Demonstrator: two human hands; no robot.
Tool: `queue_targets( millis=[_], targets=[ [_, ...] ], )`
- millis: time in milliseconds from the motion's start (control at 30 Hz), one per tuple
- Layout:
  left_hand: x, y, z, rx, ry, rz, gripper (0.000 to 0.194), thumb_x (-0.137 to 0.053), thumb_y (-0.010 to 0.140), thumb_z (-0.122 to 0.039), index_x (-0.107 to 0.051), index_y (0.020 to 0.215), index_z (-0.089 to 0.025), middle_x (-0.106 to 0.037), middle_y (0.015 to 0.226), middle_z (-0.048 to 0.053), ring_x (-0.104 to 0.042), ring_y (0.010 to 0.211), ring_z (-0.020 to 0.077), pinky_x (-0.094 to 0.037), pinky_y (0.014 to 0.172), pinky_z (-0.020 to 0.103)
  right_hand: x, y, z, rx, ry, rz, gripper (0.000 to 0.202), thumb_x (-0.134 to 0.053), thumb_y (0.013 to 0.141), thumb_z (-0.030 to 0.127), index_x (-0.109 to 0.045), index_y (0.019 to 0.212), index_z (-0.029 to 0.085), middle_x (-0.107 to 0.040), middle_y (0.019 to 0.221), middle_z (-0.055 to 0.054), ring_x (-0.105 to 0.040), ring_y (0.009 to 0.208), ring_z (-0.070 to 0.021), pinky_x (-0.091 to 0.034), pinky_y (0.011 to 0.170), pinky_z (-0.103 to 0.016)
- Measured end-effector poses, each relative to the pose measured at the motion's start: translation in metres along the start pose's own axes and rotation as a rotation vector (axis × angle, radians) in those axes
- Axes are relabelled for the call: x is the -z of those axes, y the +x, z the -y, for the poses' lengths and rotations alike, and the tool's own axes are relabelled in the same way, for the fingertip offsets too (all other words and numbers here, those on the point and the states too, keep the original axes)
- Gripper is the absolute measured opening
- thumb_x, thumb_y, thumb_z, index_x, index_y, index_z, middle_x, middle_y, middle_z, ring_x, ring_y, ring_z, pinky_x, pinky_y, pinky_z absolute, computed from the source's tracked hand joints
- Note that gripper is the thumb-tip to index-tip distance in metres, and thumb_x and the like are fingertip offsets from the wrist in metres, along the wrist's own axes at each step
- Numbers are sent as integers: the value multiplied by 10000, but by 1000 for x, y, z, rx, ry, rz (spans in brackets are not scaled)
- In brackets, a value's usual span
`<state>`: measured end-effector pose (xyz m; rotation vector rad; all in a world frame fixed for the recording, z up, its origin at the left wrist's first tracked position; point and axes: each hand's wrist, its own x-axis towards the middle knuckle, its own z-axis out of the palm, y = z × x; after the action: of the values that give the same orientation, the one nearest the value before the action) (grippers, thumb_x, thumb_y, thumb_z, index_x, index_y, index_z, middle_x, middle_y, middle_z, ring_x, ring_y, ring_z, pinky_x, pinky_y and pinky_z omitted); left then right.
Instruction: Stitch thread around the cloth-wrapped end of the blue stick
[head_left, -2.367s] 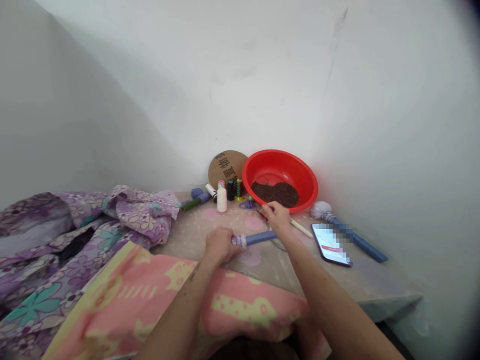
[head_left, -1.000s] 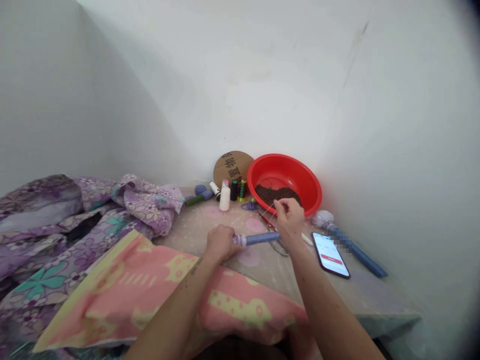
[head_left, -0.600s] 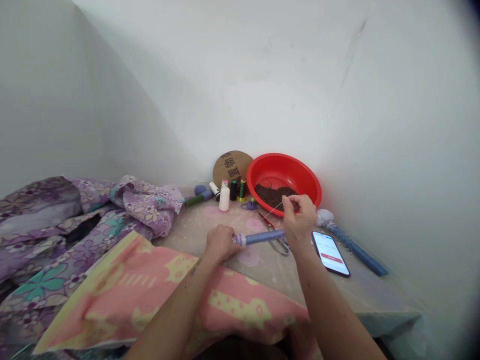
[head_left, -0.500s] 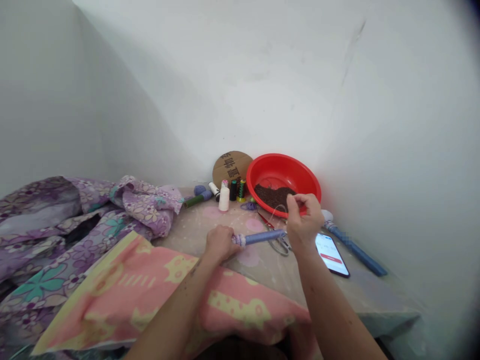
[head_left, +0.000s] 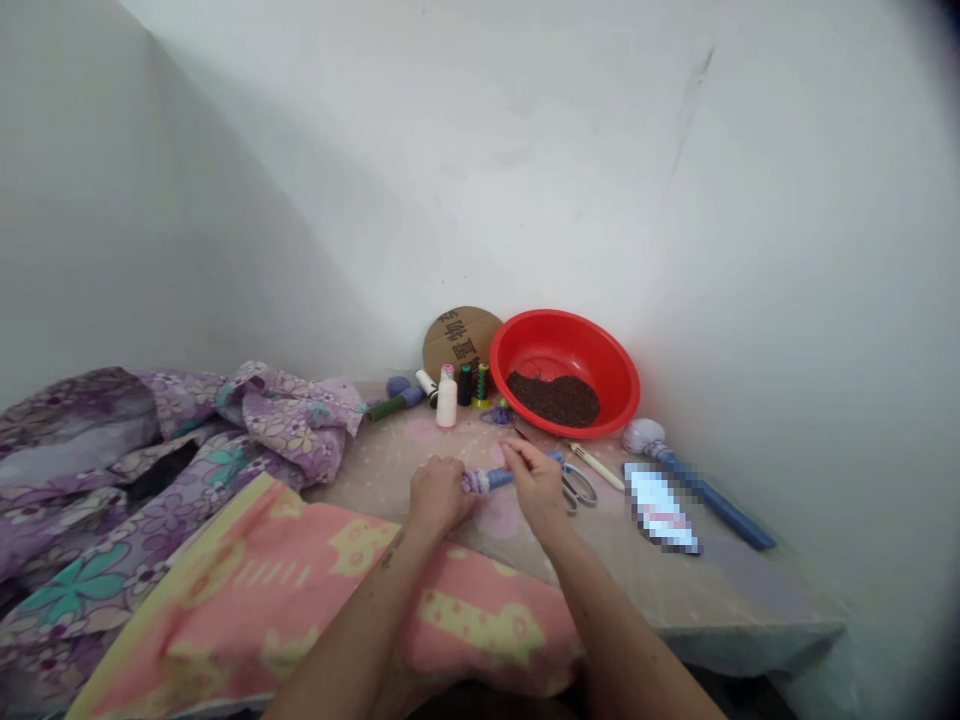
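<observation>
My left hand (head_left: 437, 497) is closed around the left end of a blue fabric-covered stick (head_left: 499, 477) with a purple-and-white band. The stick lies nearly level just above the table, pointing right. Over its right part is my right hand (head_left: 536, 480), thumb and fingertips pinched together. A thin pale thread showed at that hand a moment ago; it is too fine to make out now. Beside the right hand are grey-handled scissors (head_left: 579, 488), partly hidden by it. A pale pen-like tool (head_left: 598, 466) lies farther right.
A red basin (head_left: 626, 370) holding dark grains (head_left: 559, 400) leans at the back near a cardboard disc (head_left: 450, 343). Thread spools (head_left: 446, 400) stand left of it. A phone (head_left: 660, 508) and another blue stick (head_left: 720, 505) lie right. Floral cloth (head_left: 292, 425) and pink-yellow cloth (head_left: 300, 590) cover the left and front.
My right hand has come down and left, from in front of the basin to the stick, uncovering the pale tool. My left hand keeps its hold in nearly the same place.
</observation>
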<state>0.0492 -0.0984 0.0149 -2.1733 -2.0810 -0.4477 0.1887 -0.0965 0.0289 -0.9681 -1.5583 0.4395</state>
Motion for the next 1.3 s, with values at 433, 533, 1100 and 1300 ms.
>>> queue_targets(
  millis=[433, 533, 1100, 1300],
  targets=[
    [-3, 3, 8, -93, 9, 54, 293, -454, 688, -409, -572, 855, -200, -574, 932, 70, -498, 896, 205, -389, 745, 285, -26, -39, -47, -112, -229, 375, 277, -424, 784, 262, -626, 973, 257, -648, 953, -5, -591, 865, -169, -440, 748, -269],
    [-1, 2, 8, -83, 8, 62, 307, -442, 697, -420, -572, 872, -204, -574, 939, 70, -503, 895, 204, -386, 750, 285, -25, -41, -50, -156, -337, 351, 301, -407, 795, 271, -597, 1029, 258, -635, 986, -21, -588, 880, -174, -442, 741, -270],
    [4, 1, 2, -35, 51, 85, 309, -421, 731, -407, -571, 925, -219, -576, 967, 57, -499, 921, 193, -384, 752, 266, -18, -45, -44, -173, -449, 295, 290, -444, 769, 228, -610, 1003, 270, -643, 955, -35, -605, 840, -186, -439, 706, -263],
    [3, 1, 2, -45, 52, 56, 307, -433, 720, -413, -577, 920, -230, -586, 946, 57, -512, 898, 197, -391, 712, 267, -17, -45, -42, -176, -456, 292, 289, -448, 769, 238, -611, 1005, 267, -648, 942, -43, -608, 826, -192, -438, 689, -261]
  ],
)
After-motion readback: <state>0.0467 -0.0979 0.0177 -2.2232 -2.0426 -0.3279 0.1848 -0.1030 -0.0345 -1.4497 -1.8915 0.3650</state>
